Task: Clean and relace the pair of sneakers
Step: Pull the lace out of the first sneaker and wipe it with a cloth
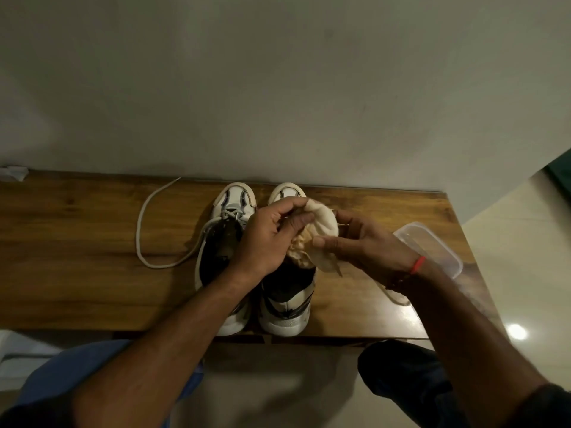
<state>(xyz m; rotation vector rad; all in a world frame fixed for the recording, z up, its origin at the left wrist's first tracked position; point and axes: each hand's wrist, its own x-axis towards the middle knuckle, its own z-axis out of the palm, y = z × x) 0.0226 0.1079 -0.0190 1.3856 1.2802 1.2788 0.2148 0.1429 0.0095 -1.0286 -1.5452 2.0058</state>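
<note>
Under your hands the bench (pixel 77 230) carries both sneakers (pixel 285 298), toes to the wall. Your left hand (pixel 267 239) and right hand (pixel 364 242) each pinch the cloth (pixel 321 223) above the right-side shoe. A plastic container (pixel 432 245) sits beyond your right wrist; a loose lace (pixel 145 217) curls left of your left hand.

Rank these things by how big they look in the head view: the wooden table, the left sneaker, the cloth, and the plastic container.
1. wooden table, largest by far.
2. left sneaker.
3 and 4. cloth and plastic container: unsure. The cloth is bunched in both hands and nearer the camera; an arm covers part of the container.
</note>
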